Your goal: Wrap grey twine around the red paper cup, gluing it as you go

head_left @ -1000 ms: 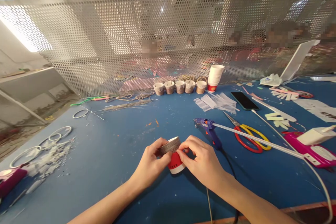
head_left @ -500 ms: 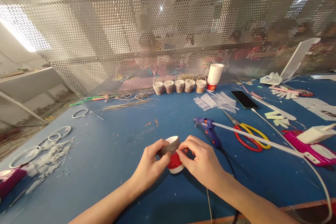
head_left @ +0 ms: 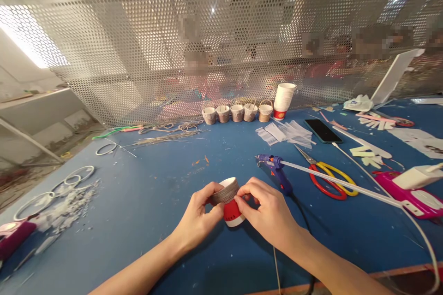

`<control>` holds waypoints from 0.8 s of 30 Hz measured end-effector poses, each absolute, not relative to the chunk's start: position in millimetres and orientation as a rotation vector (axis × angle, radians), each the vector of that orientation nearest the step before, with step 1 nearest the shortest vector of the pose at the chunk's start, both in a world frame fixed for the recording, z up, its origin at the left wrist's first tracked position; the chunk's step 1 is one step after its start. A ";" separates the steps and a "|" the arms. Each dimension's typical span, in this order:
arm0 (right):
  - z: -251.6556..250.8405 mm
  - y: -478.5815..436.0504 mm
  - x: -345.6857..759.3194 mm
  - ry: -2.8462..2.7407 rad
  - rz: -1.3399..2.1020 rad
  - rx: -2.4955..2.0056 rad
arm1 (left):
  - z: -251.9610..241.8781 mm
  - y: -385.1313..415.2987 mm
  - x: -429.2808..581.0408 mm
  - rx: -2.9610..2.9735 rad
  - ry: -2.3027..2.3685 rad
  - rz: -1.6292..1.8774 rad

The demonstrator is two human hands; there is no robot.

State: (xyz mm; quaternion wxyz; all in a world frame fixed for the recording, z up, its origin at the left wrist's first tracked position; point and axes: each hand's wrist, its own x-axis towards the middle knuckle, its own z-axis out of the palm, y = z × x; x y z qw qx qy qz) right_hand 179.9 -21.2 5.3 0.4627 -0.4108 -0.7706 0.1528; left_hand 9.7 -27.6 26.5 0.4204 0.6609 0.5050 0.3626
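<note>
A red and white paper cup (head_left: 232, 211) is tilted above the table, its upper part wrapped in grey-brown twine (head_left: 226, 192). My left hand (head_left: 200, 209) grips the cup from the left, thumb on the front and fingers at the rim. At the cup's right side my right hand (head_left: 265, 207) pinches the twine against the wall between thumb and forefinger. A loose length of twine (head_left: 276, 265) hangs below my right hand toward the table's front edge. The fingertips partly hide the winding.
Behind stand several twine-covered little baskets (head_left: 237, 113) and a stack of paper cups (head_left: 284, 101). To the right lie a purple glue gun (head_left: 277, 170), scissors (head_left: 328, 179), a phone (head_left: 322, 130) and a pink power strip (head_left: 415, 193). White rings (head_left: 74, 177) and scraps lie left.
The cup has turned slightly and shifted a little right in my hands. My right fingers have moved slightly along with it, still pinching at its side.
</note>
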 end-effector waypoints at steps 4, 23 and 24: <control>4.3 -20.2 180.7 -1.882 0.389 -1.018 | 23.5 -27.3 6.9 1.708 1.243 0.899; 4.9 -11.1 186.9 -1.715 0.859 -1.220 | 16.8 -16.5 -1.3 1.404 1.054 0.922; 5.0 -9.8 188.1 -1.686 0.899 -1.249 | 17.4 -15.5 -1.3 1.359 1.009 0.907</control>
